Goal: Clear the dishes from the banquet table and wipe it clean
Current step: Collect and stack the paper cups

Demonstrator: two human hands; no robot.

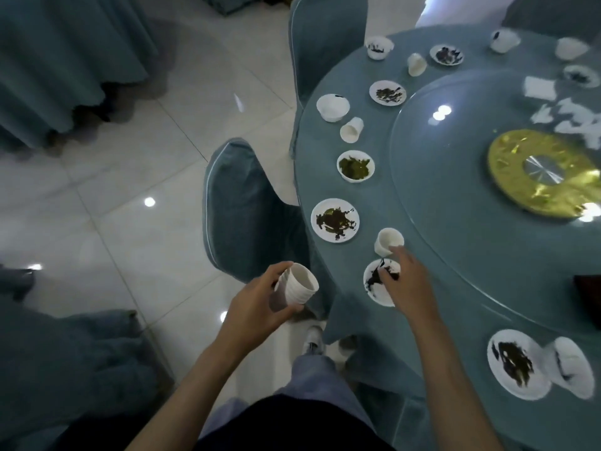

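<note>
While the left hand [257,297] is curled round a nested stack of white cups [297,286], held off the table's near-left edge above the floor, the right hand [408,284] reaches over the table with its fingers stretched out and grasping nothing. Its forefinger tip is at the rim of a small white cup [387,240]. That cup stands on the cloth just beyond a small plate [372,289] smeared with dark scraps, which the right hand partly covers. Farther along the left rim of the round table [448,320], draped in blue-grey cloth, runs a line of dirty dishes: a scrap-strewn plate [335,219], a bowl of green leaves [355,166], a further cup [351,129], a white bowl [332,107] and a second soiled plate [387,92]. More cups, bowls and plates sit blurred at the far edge. At the near right a large soiled plate [517,364] lies against another bowl [572,366]. A glass turntable [455,174] fills the middle of the table, with a gold disc [520,183] at its hub and crumpled white napkins [540,87] on its far right part. A covered chair [247,216] stands pushed against the table's left side, and a second chair [325,43] stands farther off. Glossy pale floor tiles [130,157] spread to the left, and the skirt of another draped table [65,60] hangs at the far left.
</note>
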